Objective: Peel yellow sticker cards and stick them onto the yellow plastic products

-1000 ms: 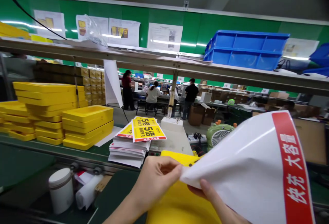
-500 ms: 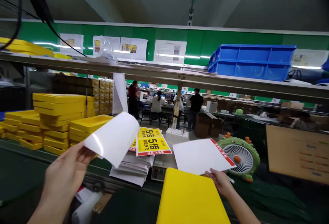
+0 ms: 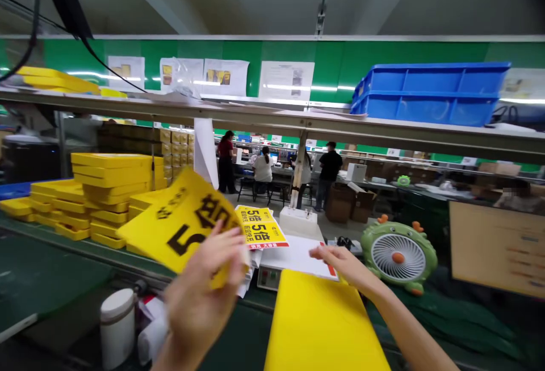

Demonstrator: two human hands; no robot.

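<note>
As left hand (image 3: 202, 289) grips, yellow sheet (image 3: 170, 223), leftward, long axis unclear

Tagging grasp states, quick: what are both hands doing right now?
Left hand: closed on yellow printed sheet, blurred.
Right hand: fingers at white sheet with red edge; can't tell whether gripping it.

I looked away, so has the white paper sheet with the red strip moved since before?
Yes: the white paper sheet has shifted left, now clear of the round green plastic fan, whose left side it partly covered before.
</note>
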